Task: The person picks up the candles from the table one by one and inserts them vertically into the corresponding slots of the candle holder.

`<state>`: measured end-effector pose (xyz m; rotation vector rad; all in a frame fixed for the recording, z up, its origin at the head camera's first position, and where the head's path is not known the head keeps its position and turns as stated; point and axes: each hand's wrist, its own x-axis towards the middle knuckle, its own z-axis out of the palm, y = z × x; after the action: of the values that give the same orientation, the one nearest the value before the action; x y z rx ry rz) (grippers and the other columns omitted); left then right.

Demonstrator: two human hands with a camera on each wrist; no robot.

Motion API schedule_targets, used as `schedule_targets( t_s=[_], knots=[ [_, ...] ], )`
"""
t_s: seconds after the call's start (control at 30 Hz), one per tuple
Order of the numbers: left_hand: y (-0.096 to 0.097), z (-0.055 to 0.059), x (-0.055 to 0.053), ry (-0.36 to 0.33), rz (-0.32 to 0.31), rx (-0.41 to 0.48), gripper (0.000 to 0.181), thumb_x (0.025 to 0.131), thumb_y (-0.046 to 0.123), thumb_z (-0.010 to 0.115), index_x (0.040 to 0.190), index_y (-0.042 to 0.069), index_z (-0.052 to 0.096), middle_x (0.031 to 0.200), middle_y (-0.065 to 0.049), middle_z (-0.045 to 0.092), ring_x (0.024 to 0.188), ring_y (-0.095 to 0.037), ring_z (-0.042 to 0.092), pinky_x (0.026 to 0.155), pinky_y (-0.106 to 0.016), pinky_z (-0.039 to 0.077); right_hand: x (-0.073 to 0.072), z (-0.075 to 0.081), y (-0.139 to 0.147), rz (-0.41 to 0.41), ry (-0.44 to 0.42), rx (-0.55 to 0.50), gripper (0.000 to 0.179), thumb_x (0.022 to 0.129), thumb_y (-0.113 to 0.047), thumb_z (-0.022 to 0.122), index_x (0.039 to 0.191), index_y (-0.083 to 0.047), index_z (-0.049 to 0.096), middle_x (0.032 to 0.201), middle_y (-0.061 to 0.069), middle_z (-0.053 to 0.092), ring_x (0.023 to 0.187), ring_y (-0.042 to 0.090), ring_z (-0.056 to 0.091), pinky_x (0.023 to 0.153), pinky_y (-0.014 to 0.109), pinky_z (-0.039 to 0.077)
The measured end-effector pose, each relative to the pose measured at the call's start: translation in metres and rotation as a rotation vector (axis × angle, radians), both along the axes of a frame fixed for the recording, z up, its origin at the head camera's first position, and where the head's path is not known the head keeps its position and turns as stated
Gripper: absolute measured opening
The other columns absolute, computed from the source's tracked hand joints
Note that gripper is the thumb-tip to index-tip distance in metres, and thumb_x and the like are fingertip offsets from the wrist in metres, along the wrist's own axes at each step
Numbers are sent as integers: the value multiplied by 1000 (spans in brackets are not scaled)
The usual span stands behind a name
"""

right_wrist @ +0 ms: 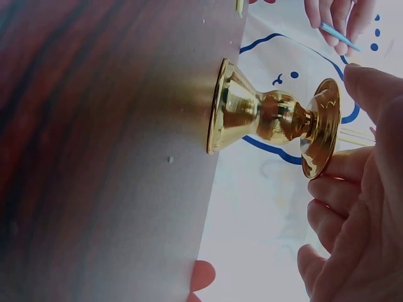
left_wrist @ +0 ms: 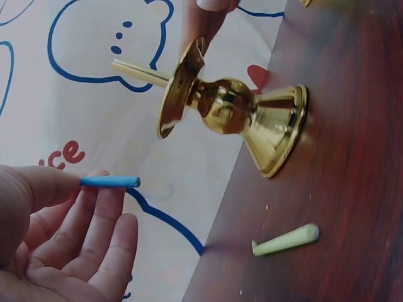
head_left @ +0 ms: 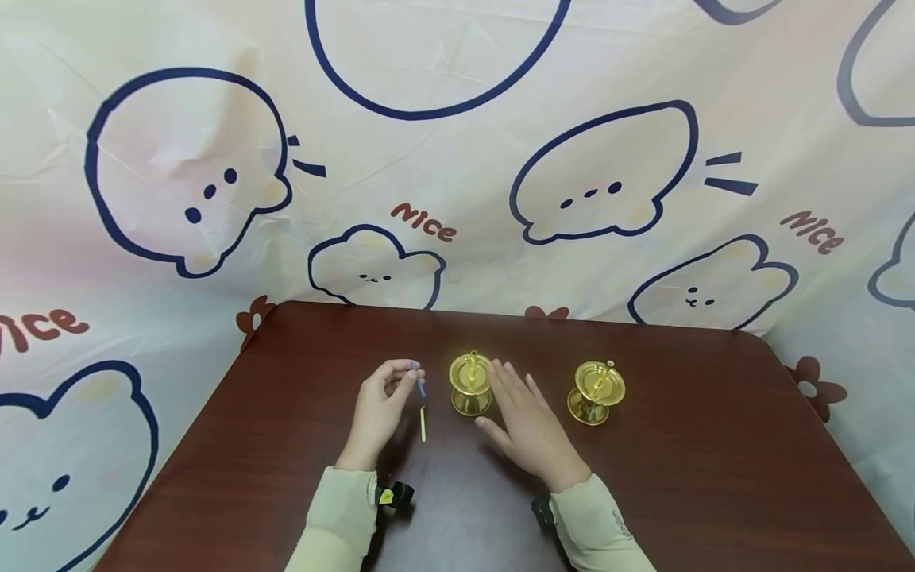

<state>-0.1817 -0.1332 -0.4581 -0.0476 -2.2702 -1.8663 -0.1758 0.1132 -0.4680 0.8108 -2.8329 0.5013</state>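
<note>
My left hand pinches a slim blue candle between thumb and fingertips, its free end pointing out past them. On the table just below it lies a short pale yellow-green candle with a small wick at one end. To the right stands a brass candlestick, upright, a thin stem rising from its round dish. My right hand is beside this candlestick with fingers stretched out, the fingertips right at the dish's rim in the right wrist view.
A second brass candlestick stands upright farther right, beyond my right hand. The dark reddish-brown table has rounded back corners and meets a cartoon-printed cloth behind it. Tiny pale crumbs dot the wood near the pale candle.
</note>
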Motion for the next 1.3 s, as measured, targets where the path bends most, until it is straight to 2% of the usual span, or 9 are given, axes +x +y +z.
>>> schedule_targets(
  t_s=[0.2,0.33,0.47,0.7,0.83,0.93,1.1,1.3],
  knots=[
    [4,-1,1,2,10,34,17,101,12,63,115,3,69,108,-14,75,100,-21,72,84,-20,52,1,-3,-1,-9,-40,0,78,102,-48,56,160,-7,27,165,11,28,153,27,21,123,49,17],
    [7,-2,0,0,-6,70,17,102,12,63,115,3,68,108,-14,74,100,-21,71,86,-21,53,1,-4,-1,-5,-25,0,77,102,-49,56,159,-6,28,165,12,29,153,27,22,122,51,19],
    [11,0,-5,7,-30,92,16,101,12,64,114,3,68,108,-14,74,100,-21,72,86,-22,54,1,-3,0,-1,-10,-3,76,102,-48,56,159,-5,29,164,12,30,152,28,24,122,52,21],
    [16,6,-16,58,-50,65,19,99,16,67,113,3,69,105,-12,75,96,-19,71,84,-23,54,-1,-2,1,-8,-1,-9,76,101,-46,59,159,-5,30,164,13,30,152,28,24,122,51,20],
    [21,30,-9,44,-43,42,18,99,13,68,112,1,68,104,-13,74,97,-25,70,83,-23,53,-1,-1,1,-2,-7,-12,76,101,-48,57,158,-5,30,164,13,30,152,28,24,122,51,20],
    [24,38,-9,27,-44,33,17,99,10,67,112,0,68,106,-16,73,102,-30,69,84,-22,53,-1,-2,1,-1,-3,-8,76,102,-49,56,158,-4,31,164,13,30,152,28,24,122,51,20],
    [24,24,-24,58,-58,40,20,98,17,70,113,4,69,110,-13,73,103,-25,69,85,-25,53,-1,-4,1,2,6,-3,76,102,-48,56,157,-3,32,163,14,31,152,29,25,121,53,22],
    [27,32,-30,126,-74,22,25,96,30,73,110,10,71,106,-6,73,100,-18,69,85,-30,54,-1,-1,1,-3,16,15,76,102,-48,56,158,-4,31,164,13,31,152,28,24,121,51,22]
  ],
)
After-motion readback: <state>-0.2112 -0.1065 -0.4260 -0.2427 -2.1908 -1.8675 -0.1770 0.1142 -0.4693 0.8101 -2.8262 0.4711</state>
